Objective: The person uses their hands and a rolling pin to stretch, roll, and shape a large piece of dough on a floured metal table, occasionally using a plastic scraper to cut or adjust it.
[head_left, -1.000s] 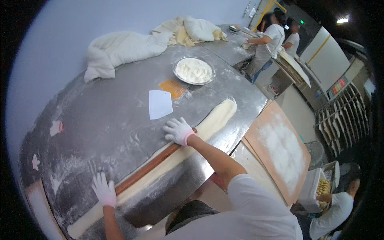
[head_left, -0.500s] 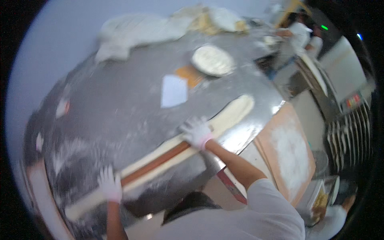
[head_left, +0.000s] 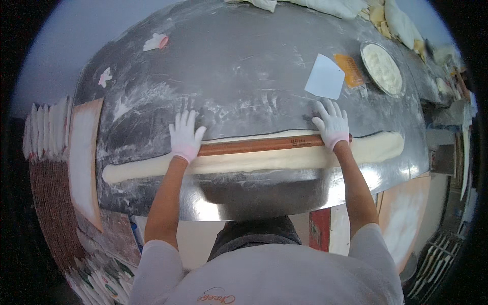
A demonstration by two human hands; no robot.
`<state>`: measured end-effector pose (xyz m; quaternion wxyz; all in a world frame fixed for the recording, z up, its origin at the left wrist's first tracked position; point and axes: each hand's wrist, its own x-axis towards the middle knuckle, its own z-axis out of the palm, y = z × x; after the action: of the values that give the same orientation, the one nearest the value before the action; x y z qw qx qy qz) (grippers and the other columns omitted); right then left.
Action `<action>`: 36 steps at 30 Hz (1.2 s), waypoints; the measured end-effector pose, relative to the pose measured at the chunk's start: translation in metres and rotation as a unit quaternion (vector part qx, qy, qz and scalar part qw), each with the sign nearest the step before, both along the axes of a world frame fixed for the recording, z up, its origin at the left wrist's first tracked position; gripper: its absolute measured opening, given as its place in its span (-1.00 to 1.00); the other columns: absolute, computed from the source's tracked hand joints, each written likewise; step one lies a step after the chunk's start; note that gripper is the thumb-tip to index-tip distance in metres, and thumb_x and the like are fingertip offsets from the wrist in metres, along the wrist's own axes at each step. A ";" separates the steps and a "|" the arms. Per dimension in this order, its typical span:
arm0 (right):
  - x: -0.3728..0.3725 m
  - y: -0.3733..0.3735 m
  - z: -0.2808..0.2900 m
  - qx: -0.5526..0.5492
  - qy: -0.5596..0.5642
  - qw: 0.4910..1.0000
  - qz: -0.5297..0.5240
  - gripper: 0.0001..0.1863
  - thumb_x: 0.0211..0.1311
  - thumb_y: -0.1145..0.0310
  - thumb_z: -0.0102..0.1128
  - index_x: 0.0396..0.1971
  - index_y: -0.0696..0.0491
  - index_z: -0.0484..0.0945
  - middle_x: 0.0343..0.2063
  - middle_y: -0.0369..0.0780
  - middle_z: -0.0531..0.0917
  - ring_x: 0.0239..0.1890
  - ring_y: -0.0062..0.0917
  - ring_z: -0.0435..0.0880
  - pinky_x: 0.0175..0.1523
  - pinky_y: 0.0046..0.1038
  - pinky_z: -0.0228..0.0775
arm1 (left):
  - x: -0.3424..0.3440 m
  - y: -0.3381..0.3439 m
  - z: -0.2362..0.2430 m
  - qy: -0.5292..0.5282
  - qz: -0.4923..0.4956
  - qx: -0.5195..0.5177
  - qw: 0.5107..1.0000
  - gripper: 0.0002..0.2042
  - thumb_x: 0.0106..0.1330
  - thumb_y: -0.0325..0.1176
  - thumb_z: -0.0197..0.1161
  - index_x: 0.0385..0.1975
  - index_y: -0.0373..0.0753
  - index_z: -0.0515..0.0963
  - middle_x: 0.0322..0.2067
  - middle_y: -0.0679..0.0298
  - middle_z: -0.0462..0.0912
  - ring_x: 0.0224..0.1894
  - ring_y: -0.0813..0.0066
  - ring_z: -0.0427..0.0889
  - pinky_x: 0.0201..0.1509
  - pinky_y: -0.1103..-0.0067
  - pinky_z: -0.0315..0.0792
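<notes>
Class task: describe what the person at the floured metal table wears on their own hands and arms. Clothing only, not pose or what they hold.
Both the left hand and the right hand wear thin white gloves ending at the wrist. The forearms are uncovered. Short white sleeves of a T-shirt cover the upper arms. No watch or jewellery shows.

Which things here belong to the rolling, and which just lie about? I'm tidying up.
In use: long wooden rolling pin; long pale strip of dough; left hand; right hand.
Lying about: white plastic scraper; orange scraper; round metal flour pan.
</notes>
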<state>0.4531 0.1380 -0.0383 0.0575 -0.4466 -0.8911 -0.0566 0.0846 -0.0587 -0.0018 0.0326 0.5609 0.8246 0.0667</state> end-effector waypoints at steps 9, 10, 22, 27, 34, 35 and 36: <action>0.044 -0.066 -0.025 -0.028 0.074 0.987 0.140 -0.49 -0.05 0.40 0.12 0.03 0.06 0.43 -0.03 -0.09 0.51 0.06 -0.12 0.42 0.16 -0.15 0.21 | -0.052 -0.083 0.004 0.019 -0.232 -0.012 0.972 -0.48 0.06 -0.14 0.28 0.05 -0.15 0.45 -0.02 0.19 0.52 0.03 0.20 0.45 0.14 0.26 0.26; 0.039 -0.067 -0.026 -0.043 0.079 0.985 0.148 -0.47 -0.09 0.44 0.16 0.01 0.07 0.44 -0.08 -0.09 0.51 0.00 -0.12 0.42 0.12 -0.16 0.23 | -0.063 -0.082 0.011 0.029 -0.250 -0.027 0.967 -0.53 0.08 -0.15 0.26 0.02 -0.14 0.47 -0.05 0.22 0.54 -0.01 0.25 0.47 0.08 0.30 0.29; -0.228 -0.140 -0.019 -0.134 -0.012 0.971 0.196 -0.32 0.25 -0.01 -0.02 0.29 0.05 0.19 0.32 -0.07 0.20 0.39 -0.19 0.08 0.42 -0.07 -0.15 | -0.255 -0.158 0.024 -0.009 0.054 -0.092 0.994 -0.38 0.28 0.07 0.03 0.24 -0.22 0.28 0.20 0.03 0.34 0.26 0.04 0.27 0.32 0.21 0.12; -0.264 -0.089 -0.010 -0.115 -0.074 0.984 0.117 -0.31 0.27 -0.06 -0.15 0.30 0.03 0.18 0.34 -0.07 0.18 0.41 -0.20 0.04 0.43 -0.04 -0.25 | -0.271 -0.118 0.018 0.020 0.024 -0.096 0.995 -0.37 0.37 0.07 -0.12 0.29 -0.26 0.18 0.29 0.04 0.24 0.35 0.04 0.15 0.37 0.15 0.00; -0.223 -0.115 -0.051 -0.060 -0.066 0.995 0.037 -0.41 0.31 0.00 -0.20 0.29 -0.06 0.22 0.30 -0.09 0.23 0.36 -0.18 0.13 0.38 0.03 -0.16 | -0.256 -0.157 -0.006 0.007 0.036 -0.049 0.998 -0.33 0.29 0.04 0.00 0.29 -0.28 0.18 0.27 0.01 0.24 0.36 0.05 0.13 0.38 0.11 -0.06; -0.244 -0.102 -0.034 -0.071 -0.071 0.995 0.026 -0.40 0.32 -0.01 -0.18 0.30 -0.06 0.21 0.31 -0.12 0.23 0.36 -0.21 0.13 0.39 0.04 -0.15 | -0.261 -0.148 -0.002 0.010 0.045 -0.040 0.998 -0.35 0.31 0.03 -0.01 0.30 -0.28 0.17 0.28 0.02 0.23 0.36 0.05 0.11 0.39 0.11 -0.06; -0.253 -0.091 -0.032 -0.065 -0.064 0.996 0.020 -0.39 0.32 -0.02 -0.18 0.30 -0.07 0.19 0.31 -0.14 0.22 0.36 -0.23 0.13 0.39 0.04 -0.14 | -0.266 -0.129 0.010 0.013 0.058 -0.044 0.997 -0.36 0.33 0.00 -0.02 0.31 -0.27 0.14 0.30 0.03 0.21 0.37 0.05 0.09 0.40 0.12 -0.07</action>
<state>0.2006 0.0467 -0.0706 -0.0282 -0.4266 -0.9036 -0.0259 -0.1812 -0.1876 0.0078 0.0427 0.5110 0.8581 0.0254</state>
